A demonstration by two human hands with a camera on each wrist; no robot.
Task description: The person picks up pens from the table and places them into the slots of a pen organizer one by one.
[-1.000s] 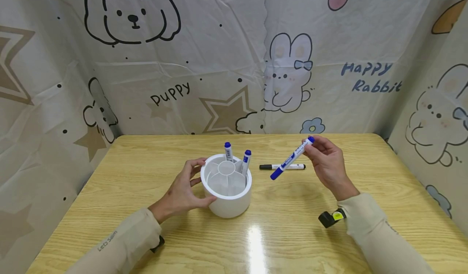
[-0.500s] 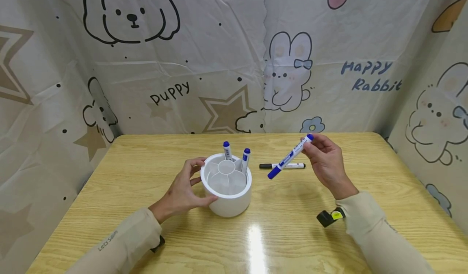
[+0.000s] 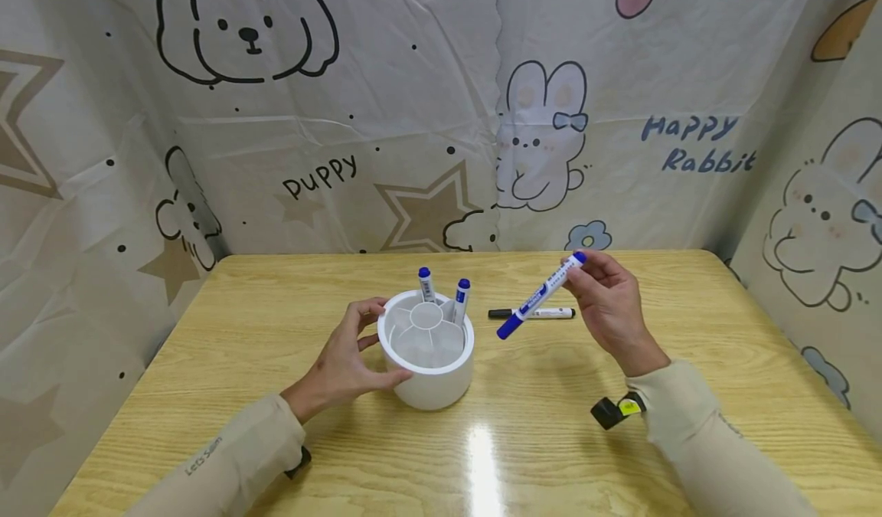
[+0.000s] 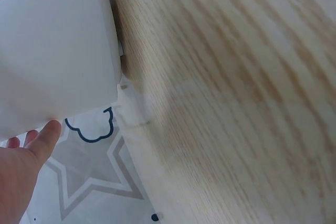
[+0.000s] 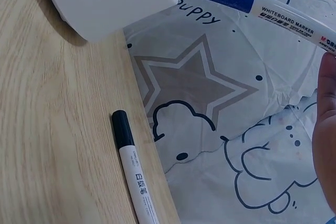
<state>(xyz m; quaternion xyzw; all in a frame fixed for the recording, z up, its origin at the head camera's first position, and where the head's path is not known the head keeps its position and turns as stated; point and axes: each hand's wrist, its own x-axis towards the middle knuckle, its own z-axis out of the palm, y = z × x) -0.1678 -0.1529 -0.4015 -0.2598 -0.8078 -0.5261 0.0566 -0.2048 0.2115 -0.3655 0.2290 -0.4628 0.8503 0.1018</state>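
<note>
The right hand (image 3: 609, 302) pinches a blue marker (image 3: 540, 296) by its upper end, above the worktop (image 3: 276, 310). The marker's long axis slants, capped tip down and leftward toward the white holder (image 3: 427, 383), which stands just left of that tip, mid-worktop. The left hand (image 3: 344, 360) cups the holder's left wall, fingers curled round it. A black marker (image 3: 532, 314) lies flat behind, nearer the far edge.
</note>
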